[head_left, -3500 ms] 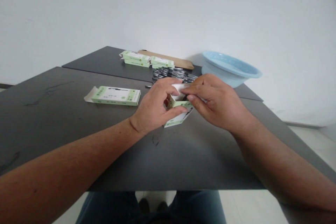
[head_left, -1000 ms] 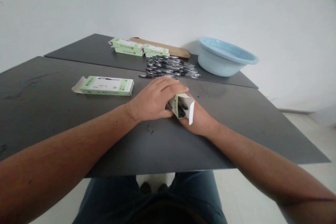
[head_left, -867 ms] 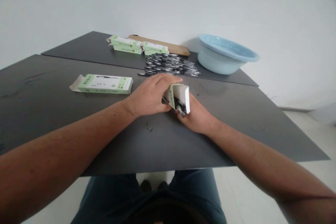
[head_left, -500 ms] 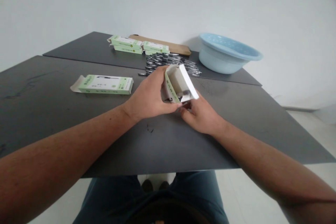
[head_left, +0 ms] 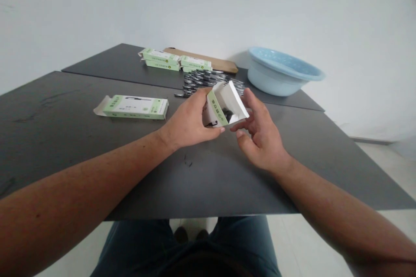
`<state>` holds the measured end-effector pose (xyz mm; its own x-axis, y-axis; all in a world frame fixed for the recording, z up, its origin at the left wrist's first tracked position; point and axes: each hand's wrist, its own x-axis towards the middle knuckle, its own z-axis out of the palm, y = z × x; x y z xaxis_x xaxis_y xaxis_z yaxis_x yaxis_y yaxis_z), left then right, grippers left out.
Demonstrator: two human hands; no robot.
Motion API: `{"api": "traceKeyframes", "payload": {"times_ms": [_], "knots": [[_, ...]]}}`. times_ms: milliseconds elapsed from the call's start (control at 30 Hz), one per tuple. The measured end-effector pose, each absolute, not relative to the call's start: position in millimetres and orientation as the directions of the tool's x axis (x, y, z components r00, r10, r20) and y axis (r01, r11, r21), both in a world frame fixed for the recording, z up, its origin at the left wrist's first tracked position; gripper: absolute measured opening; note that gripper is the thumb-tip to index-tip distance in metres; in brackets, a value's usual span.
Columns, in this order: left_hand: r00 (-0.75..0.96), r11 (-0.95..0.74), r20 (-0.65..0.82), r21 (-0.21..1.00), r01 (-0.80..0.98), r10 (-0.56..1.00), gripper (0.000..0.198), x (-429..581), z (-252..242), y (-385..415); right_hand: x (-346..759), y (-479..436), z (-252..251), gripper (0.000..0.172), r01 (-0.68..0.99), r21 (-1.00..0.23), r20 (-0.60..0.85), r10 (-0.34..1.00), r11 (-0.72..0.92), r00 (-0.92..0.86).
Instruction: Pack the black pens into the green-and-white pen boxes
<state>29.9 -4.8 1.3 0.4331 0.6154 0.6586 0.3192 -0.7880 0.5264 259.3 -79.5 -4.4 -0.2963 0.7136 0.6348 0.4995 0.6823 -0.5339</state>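
Left hand (head_left: 186, 123) grips an open pen box (head_left: 224, 108) holding dark pens; right hand (head_left: 261, 138) spread beside it.

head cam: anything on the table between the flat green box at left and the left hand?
Nothing: in the head view only bare dark table lies between the flat green box and the left hand.

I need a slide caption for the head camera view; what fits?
Left hand holds an open green pen box above the dark table, right hand open beside it.
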Motion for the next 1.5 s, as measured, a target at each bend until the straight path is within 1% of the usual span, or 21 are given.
{"api": "traceKeyframes", "payload": {"times_ms": [133,267,333,400,467,600,767,933,1033,1133,1200,1267,1333,1400,1500], "knots": [[0.461,-0.820,0.679,0.454,0.348,0.571,0.085,28,-1,-5,259,-83,-1,0.088,0.485,-0.497,0.657,0.677,0.720,-0.332],[0.505,-0.880,0.723,0.351,0.319,0.471,0.085,24,-3,-3,259,-87,2,0.087,0.481,-0.423,0.709,0.611,0.768,-0.352],[0.525,-0.897,0.729,0.328,0.298,0.440,0.084,22,-4,-2,261,-89,4,0.087,0.505,-0.446,0.696,0.641,0.739,-0.324],[0.528,-0.905,0.736,0.316,0.287,0.424,0.085,20,-3,-2,263,-90,6,0.087,0.552,-0.492,0.669,0.698,0.673,-0.255],[0.523,-0.917,0.755,0.293,0.271,0.396,0.085,18,-2,-1,267,-89,9,0.082,0.590,-0.523,0.658,0.731,0.615,-0.179],[0.538,-0.945,0.780,0.223,0.238,0.319,0.088,15,-1,2,278,-76,17,0.070,0.591,-0.527,0.700,0.706,0.611,-0.106],[0.576,-0.936,0.743,0.211,0.281,0.341,0.089,13,-4,6,298,-52,27,0.063,0.611,-0.487,0.722,0.682,0.623,-0.120],[0.589,-0.954,0.763,0.120,0.275,0.266,0.088,12,-6,8,306,-35,25,0.060,0.607,-0.476,0.722,0.677,0.636,-0.143],[0.592,-0.961,0.772,0.088,0.261,0.232,0.087,11,-4,7,308,-26,17,0.059,0.640,-0.454,0.707,0.688,0.620,-0.165],[0.605,-0.965,0.766,0.077,0.252,0.219,0.084,12,-3,5,314,-7,11,0.056,0.718,-0.398,0.668,0.716,0.571,-0.200],[0.622,-0.972,0.759,0.064,0.225,0.194,0.080,13,-3,3,320,13,9,0.052,0.804,-0.331,0.612,0.761,0.494,-0.216],[0.638,-0.978,0.750,0.055,0.200,0.172,0.077,14,-3,2,325,36,8,0.048,0.895,-0.240,0.509,0.834,0.376,-0.213],[0.643,-0.980,0.747,0.055,0.191,0.167,0.077,15,-5,2,328,58,6,0.047,0.949,-0.150,0.403,0.893,0.279,-0.199],[0.641,-0.979,0.747,0.067,0.194,0.178,0.078,15,-6,3,326,77,4,0.046,0.966,-0.095,0.348,0.917,0.242,-0.196],[0.642,-0.977,0.743,0.079,0.199,0.191,0.078,15,-7,2,316,95,-2,0.044,0.966,-0.061,0.325,0.920,0.251,-0.219]]}}
